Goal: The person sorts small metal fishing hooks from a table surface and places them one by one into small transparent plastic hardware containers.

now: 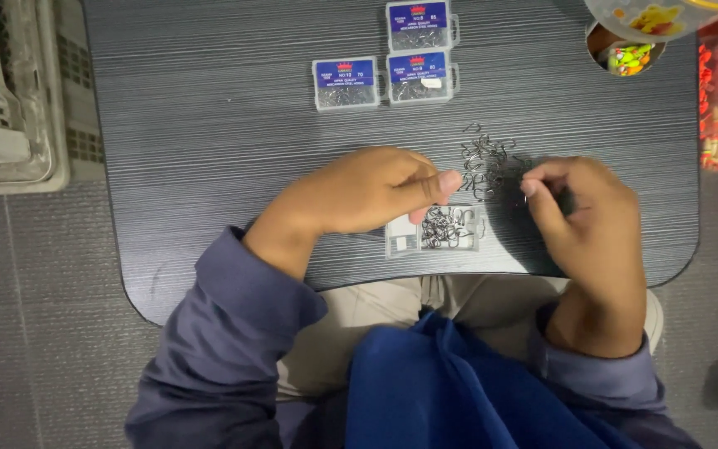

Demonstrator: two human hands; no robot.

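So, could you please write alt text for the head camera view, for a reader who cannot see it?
Seen from above, a person's left hand and right hand work over a loose pile of small metal hooks and an open clear box of hooks on a dark striped table. Three closed blue-labelled boxes lie farther back.

Three small clear boxes with blue labels (398, 58) at table's far edge, open clear box (435, 230) between the hands

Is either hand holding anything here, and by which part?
Right hand fingers pinch near the loose hook pile, but any held hook is too small to tell. Left hand hovers over the open hook box, hold unclear.
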